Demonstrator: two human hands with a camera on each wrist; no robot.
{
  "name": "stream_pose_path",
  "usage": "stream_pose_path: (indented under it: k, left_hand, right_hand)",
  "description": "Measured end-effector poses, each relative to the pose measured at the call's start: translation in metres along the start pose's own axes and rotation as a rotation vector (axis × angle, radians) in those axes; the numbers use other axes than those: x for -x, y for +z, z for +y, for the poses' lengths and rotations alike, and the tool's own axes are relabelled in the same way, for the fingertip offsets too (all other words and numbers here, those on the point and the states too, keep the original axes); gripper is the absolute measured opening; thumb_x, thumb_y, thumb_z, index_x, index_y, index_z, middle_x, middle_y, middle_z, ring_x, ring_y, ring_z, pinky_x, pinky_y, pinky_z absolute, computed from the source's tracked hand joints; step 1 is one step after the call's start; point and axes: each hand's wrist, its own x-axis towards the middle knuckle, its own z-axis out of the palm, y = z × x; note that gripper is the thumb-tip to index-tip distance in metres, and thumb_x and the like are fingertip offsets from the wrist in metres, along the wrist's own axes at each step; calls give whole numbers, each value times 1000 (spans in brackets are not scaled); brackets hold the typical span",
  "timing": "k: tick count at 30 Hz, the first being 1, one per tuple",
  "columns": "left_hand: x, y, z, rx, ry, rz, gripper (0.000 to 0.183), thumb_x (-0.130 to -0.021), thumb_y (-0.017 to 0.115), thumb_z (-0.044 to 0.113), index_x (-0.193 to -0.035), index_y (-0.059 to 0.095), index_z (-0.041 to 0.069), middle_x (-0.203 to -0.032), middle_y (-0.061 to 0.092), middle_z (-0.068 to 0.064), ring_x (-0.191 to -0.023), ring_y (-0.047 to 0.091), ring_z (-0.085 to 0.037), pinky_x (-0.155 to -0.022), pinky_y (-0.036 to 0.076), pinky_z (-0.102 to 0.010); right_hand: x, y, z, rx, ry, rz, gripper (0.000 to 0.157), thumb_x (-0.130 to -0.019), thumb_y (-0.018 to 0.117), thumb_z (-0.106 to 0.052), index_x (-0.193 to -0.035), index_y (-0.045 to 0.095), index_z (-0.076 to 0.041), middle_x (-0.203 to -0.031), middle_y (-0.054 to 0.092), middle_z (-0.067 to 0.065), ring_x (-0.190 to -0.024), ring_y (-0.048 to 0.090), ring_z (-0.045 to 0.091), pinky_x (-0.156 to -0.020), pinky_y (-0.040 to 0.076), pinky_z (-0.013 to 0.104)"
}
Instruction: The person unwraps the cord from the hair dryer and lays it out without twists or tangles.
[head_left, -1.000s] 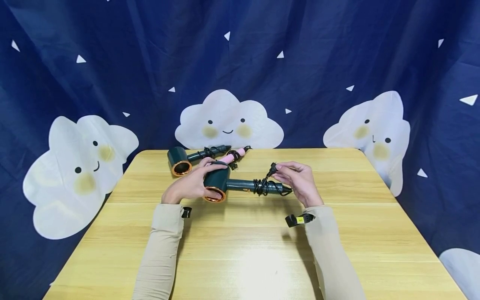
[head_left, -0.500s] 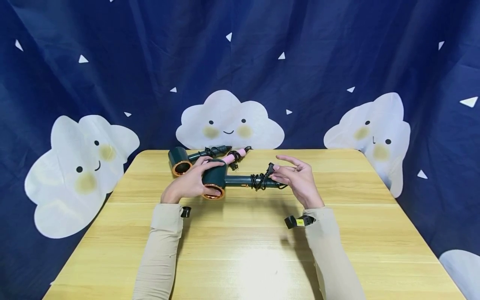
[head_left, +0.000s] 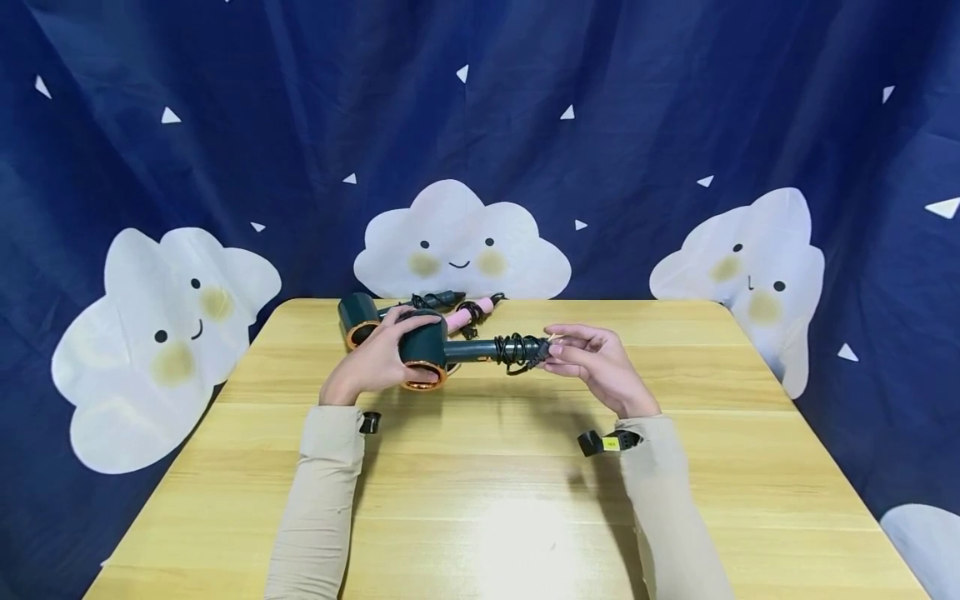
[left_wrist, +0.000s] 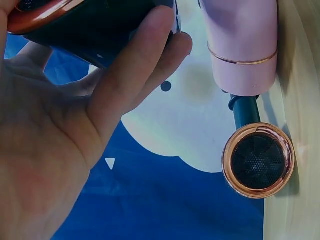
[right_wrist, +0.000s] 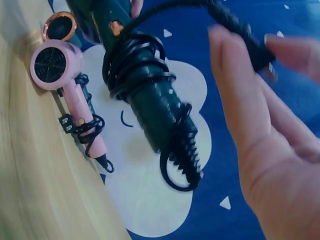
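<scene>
My left hand (head_left: 375, 358) grips a dark green hair dryer (head_left: 468, 351) by its barrel, thumb at the copper-rimmed end and fingers over the top. The dryer is held above the table with its handle pointing right. A black cord (right_wrist: 137, 65) is wound in several loops around the handle. At the handle's end, my right hand (head_left: 596, 362) pinches the cord's black plug (right_wrist: 250, 42) between thumb and fingers. In the left wrist view, the barrel (left_wrist: 95, 35) fills the top left, with the fingers curled around it.
Behind the held dryer, a pink hair dryer (right_wrist: 75, 97) and another dark green one (head_left: 356, 315) lie near the table's back edge, cords wrapped on their handles. The wooden table (head_left: 450, 483) meets a blue cloud-print curtain (head_left: 480, 100) at the back.
The plug in my right hand has moved from above the handle down to beside its end. My left hand has shifted the dryer slightly up and to the left.
</scene>
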Motion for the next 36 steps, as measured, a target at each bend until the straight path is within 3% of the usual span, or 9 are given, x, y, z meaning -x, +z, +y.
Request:
stream_pose_path:
  k: [4, 9, 13, 20, 28, 36]
  left_hand:
    - [-1, -2, 1, 2, -1, 4, 94, -70, 97, 40, -151, 49, 40, -165, 25, -16, -136, 48, -44, -105, 48, -61]
    - [-1, -2, 2, 3, -11, 12, 95, -69, 97, 42, -151, 49, 42, -166, 23, -16, -143, 41, -46, -108, 46, -63]
    - [1, -3, 2, 1, -15, 22, 95, -69, 97, 41, -151, 49, 42, -167, 22, -16, -146, 38, -47, -109, 45, -64]
    - [2, -6, 2, 3, -8, 45, 94, -69, 97, 41, -150, 49, 42, -167, 23, -14, -142, 42, -45, -110, 44, -64]
    - [3, -7, 2, 26, 1, 45, 94, -69, 97, 43, -150, 50, 41, -168, 21, -14, -141, 43, -46, -109, 43, -66]
    - [4, -8, 1, 27, 14, 57, 95, -68, 98, 39, -150, 50, 41, -166, 25, -14, -137, 46, -45, -106, 46, -65]
  right_hand:
    - [2, -11, 1, -21, 25, -141, 32, -95, 62, 10, -121, 74, -4, -106, 75, 6, -91, 78, 19, -87, 61, 33]
    - [3, -27, 7, -54, 88, -337, 37, -98, 54, 13, -127, 71, -2, -104, 77, 10, -99, 79, 27, -91, 60, 36]
    - [4, -36, 14, -73, 123, -443, 43, -98, 47, 17, -129, 69, -2, -109, 78, 11, -101, 78, 25, -96, 59, 36]
    - [4, -43, 24, 15, 195, -447, 40, -96, 52, 16, -121, 73, -7, -109, 76, 3, -97, 78, 20, -97, 58, 35]
    - [1, -45, 36, 98, 243, -495, 36, -95, 59, 13, -126, 71, -3, -108, 79, 5, -100, 78, 21, -95, 59, 31]
    - [-2, -50, 50, 93, 328, -473, 34, -96, 57, 14, -129, 65, 7, -121, 74, 23, -105, 77, 27, -96, 58, 37]
